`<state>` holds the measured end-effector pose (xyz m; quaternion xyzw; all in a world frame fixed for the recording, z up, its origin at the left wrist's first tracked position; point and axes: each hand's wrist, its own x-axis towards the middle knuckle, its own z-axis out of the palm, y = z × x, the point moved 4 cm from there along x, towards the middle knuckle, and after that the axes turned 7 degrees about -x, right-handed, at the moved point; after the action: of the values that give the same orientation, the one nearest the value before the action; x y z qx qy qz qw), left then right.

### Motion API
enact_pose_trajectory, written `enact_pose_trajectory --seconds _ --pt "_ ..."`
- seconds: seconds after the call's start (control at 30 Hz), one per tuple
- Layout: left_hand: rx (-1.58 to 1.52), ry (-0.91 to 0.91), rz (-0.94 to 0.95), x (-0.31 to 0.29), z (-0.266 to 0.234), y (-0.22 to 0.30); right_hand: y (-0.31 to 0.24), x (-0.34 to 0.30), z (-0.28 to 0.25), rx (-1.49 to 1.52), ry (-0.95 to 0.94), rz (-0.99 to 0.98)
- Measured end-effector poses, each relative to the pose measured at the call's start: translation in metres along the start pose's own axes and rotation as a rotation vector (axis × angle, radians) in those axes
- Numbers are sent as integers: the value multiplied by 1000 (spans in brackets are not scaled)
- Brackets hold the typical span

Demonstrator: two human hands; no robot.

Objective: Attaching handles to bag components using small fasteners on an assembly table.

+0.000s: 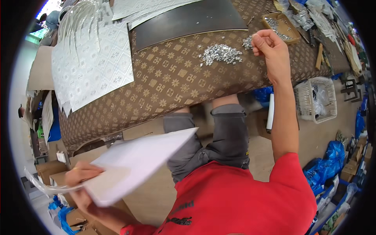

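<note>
A white sheet (147,158) is gripped at its near end by the left hand (83,178), a clear strap (49,188) curving out leftward from there. The right hand (271,49) is above the patterned surface (168,94), fingertips drawn together, whether on anything I cannot tell; left of it lies a heap of small silver pieces (221,54), and just beyond it a tray (294,40).

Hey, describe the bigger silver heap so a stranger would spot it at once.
Find the brown patterned table, then the dark board lying on it. Just off the board's near edge, left of the right hand, lies the bigger heap of small, shiny silver pieces. It spreads wider than the small heap beside that hand and sits outside the tray.
</note>
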<state>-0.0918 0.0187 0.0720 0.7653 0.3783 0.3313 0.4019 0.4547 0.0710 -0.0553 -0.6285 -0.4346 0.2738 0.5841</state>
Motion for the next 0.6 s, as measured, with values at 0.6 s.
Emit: enact_pose_trajectory --seconds 0.6 --pt "395 -50 777 34 154 -27 -37 -165 168 364 -1271 217"
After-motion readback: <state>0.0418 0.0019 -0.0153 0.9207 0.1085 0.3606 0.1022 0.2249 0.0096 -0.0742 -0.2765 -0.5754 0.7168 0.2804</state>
